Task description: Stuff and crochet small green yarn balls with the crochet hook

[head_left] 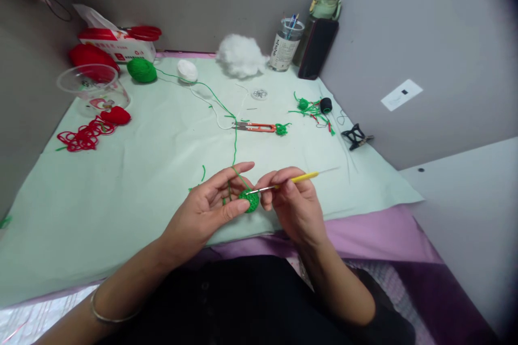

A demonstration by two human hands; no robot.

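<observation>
A small round green crochet piece (251,202) is pinched in my left hand (210,199), with the thumb on its front. Green yarn (235,145) runs from the piece over my left fingers and back to a green yarn ball (141,70). My right hand (297,207) grips a crochet hook (305,177) with a yellow handle, and the hook's metal tip touches the top of the green piece. Beyond my hands, orange-handled thread snips (257,127) lie on the cloth beside a small green knotted piece (281,129).
Red yarn (83,137) and a clear plastic cup (95,89) are at the left. White stuffing (241,56), a pen cup (285,46) and a dark phone (318,48) stand at the back. A black clip-like object (356,137) and yarn scraps (311,109) lie at the right.
</observation>
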